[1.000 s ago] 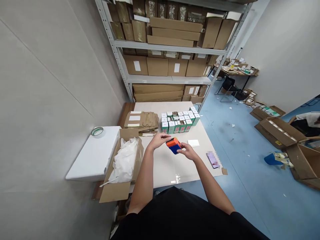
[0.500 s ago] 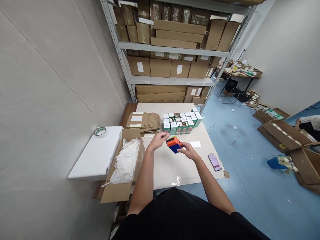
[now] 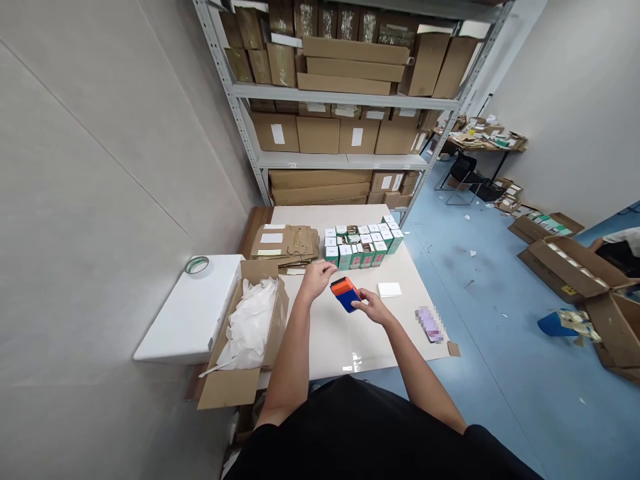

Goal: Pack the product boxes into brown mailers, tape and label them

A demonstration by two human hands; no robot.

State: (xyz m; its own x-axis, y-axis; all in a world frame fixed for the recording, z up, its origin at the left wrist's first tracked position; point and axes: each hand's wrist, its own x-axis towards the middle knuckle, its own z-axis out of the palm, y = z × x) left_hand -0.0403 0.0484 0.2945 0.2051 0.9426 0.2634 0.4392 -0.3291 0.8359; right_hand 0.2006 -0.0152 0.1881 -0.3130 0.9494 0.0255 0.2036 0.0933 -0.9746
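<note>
In the head view my right hand (image 3: 373,307) grips a blue-and-orange block-shaped handheld device (image 3: 346,297) by its right side. It is held tilted above the table, with a dark strip along its upper edge. My left hand (image 3: 316,280) is just left of the device, thumb and fingertips pinched together. Whatever may lie in that pinch is too small to make out. Behind the hands, several small white-topped green boxes (image 3: 345,257) stand in a cluster. A small stack of white cards (image 3: 389,290) lies right of the device.
Flattened cardboard (image 3: 287,243) lies at the table's back left. An open carton (image 3: 227,390) with white plastic bags (image 3: 253,327) stands at left, near a white box (image 3: 193,313) bearing a tape roll (image 3: 197,265). A phone (image 3: 430,325) lies at right. Shelving (image 3: 345,161) rises behind.
The device has tilted and dropped slightly, turning more of its blue face towards me. My left hand, still pinched, now has a wider gap from it. The view has shifted a little.
</note>
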